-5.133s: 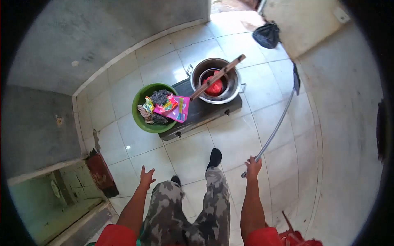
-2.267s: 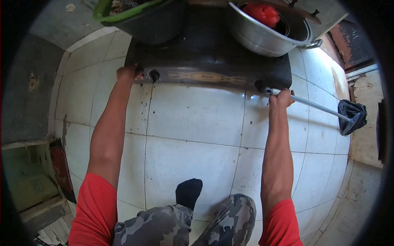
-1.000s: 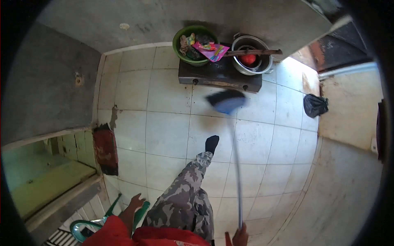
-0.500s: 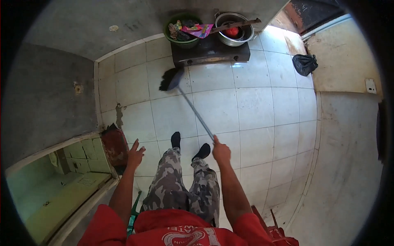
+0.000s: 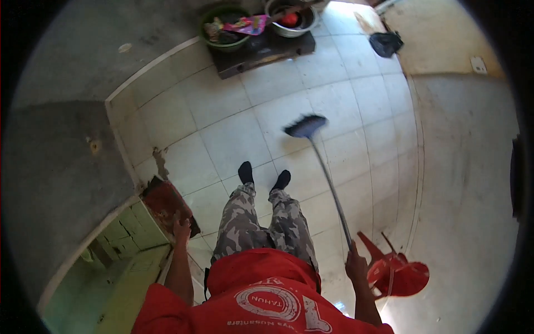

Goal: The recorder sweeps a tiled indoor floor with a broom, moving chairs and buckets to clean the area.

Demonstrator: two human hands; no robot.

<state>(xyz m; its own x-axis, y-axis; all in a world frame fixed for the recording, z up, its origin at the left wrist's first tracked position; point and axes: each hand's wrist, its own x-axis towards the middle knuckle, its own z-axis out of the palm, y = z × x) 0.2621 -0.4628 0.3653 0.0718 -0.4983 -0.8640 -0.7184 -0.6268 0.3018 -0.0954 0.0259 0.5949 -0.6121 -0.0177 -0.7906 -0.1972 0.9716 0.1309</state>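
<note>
My right hand (image 5: 355,263) is closed on the metal handle of a broom (image 5: 332,191). Its dark, blue-backed head (image 5: 305,125) is over the white tiles in the middle, slightly blurred. My left hand (image 5: 181,227) hangs open with nothing in it, appearing in front of a worn red mat (image 5: 163,199) by the left doorway; whether it touches anything I cannot tell, but it looks free. Below me are my camouflage trousers and dark-socked feet.
A dark stove (image 5: 261,57) on the floor bears a green basin (image 5: 214,40) of packets and a metal pot (image 5: 295,31) with a plank across it. A black bag (image 5: 385,44) lies by the right wall, a red stool (image 5: 411,279) lower right. A tiled room (image 5: 125,267) opens lower left.
Both hands were at the stove's front edge earlier; now they are back beside my body. The broom head has swung from left below the stove toward the right, and the stove appears farther away.
</note>
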